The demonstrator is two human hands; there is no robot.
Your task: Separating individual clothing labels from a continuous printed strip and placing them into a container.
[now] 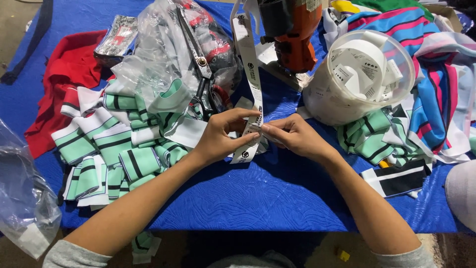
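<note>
Blue quilted table cover (277, 193) as landmark. Left of its centre, heaped mint-and-white striped knit cuffs (119, 149), scissors (201, 74) above. At centre, white woven label tape (249, 54), hanging down from above: light, limp, probably slippery, best pinched flat at both edges. Left hand (220, 136) fingers nearly closed, thumb and forefinger pinching tape; right hand (295, 136) likewise pinched on it. Right of centre, clear tub of label rolls (362, 74).

Bright, even light falls from above, with glare on the clear plastic bag (163, 44), soft shadows under the forearms, and slightly bent edges.
</note>
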